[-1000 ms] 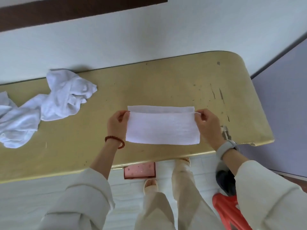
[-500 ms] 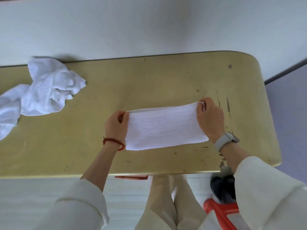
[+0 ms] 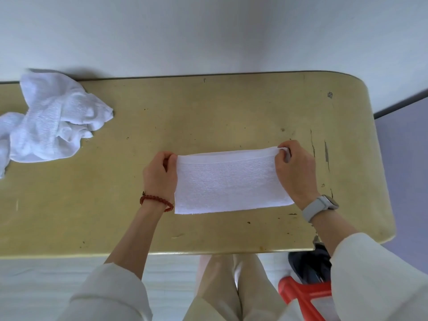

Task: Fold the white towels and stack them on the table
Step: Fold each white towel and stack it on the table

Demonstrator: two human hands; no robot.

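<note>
**Folded towel held flat at both ends on table**

Head view: A folded white towel point(image 3: 231, 181) is seen lying flat on the yellow table point(image 3: 208, 112), right of centre and toward the near edge. Its long axis runs left to right, with a doubled hem visible along the far edge. The left hand point(image 3: 159, 177) is placed at the towel's left end, fingers curled and pinching the far left corner. The right hand point(image 3: 295, 172) is placed at the right end, fingers curled round the far right corner, where the cloth is gathered slightly. Both hands are thus closed on the towel.

A heap of unfolded white towels point(image 3: 46, 126) is noted at the far left of the table, well apart from the folded one, partly cut off by the frame edge.

A red bead bracelet point(image 3: 156, 201) is worn on the left wrist and a grey-strapped watch point(image 3: 320, 207) on the right. Scratches and dark marks are recorded on the table surface near the right hand. A red stool point(image 3: 301, 295) is partly visible below the table's near edge.
</note>
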